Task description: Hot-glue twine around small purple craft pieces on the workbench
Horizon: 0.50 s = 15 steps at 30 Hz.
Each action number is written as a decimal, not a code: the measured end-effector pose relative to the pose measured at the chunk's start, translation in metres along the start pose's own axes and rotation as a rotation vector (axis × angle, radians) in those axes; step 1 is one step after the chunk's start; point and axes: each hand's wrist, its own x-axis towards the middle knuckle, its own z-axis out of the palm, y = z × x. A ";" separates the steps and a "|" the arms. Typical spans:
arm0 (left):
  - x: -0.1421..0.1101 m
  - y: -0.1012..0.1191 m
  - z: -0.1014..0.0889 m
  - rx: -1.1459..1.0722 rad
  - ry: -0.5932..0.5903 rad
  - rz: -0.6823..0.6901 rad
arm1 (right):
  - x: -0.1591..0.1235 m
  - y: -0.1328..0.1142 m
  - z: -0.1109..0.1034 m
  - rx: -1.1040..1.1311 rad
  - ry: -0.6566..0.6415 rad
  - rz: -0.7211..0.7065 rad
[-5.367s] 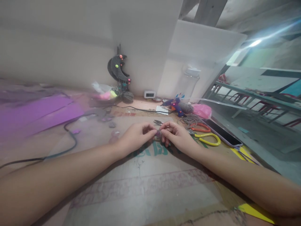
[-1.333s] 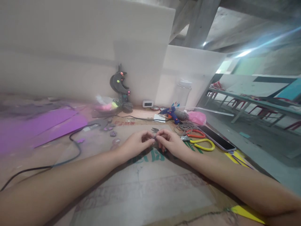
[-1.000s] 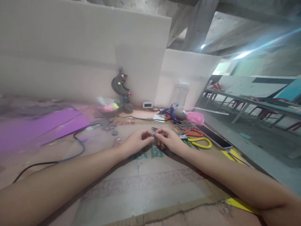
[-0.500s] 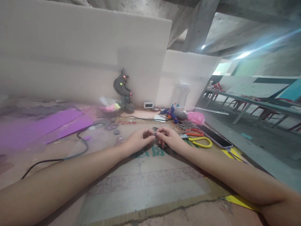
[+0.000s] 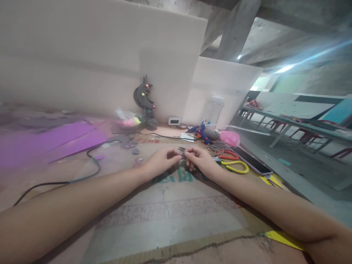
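Small piece [image 5: 183, 156], blurred, sits between the fingertips of left hand [image 5: 161, 160] and right hand [image 5: 202, 161], both pinched narrowly on it, seemingly steadying it from two sides; yellow handle [image 5: 233, 162] and glue gun [image 5: 202, 132] lie handily near the right.

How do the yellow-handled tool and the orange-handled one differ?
Colour: the yellow-handled tool is bright yellow, while the orange-handled tool is reddish orange.
Place: the yellow-handled tool lies nearer the person; the orange-handled tool sits just beyond it.
Apparent size: the yellow-handled tool's handle looks larger in this view than the orange-handled tool's.
Shared: both have curved handles and lie near the right hand.
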 end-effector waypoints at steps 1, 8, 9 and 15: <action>0.000 0.001 0.000 -0.003 -0.001 0.004 | 0.000 -0.001 0.000 -0.003 -0.001 -0.001; -0.002 0.003 0.000 0.001 0.023 -0.058 | 0.000 0.003 -0.001 0.038 -0.010 -0.006; -0.002 0.003 0.000 0.001 0.030 -0.065 | 0.000 0.004 -0.001 0.049 -0.011 -0.014; -0.001 0.002 0.000 -0.021 0.037 -0.095 | -0.003 0.002 -0.001 0.016 -0.002 -0.055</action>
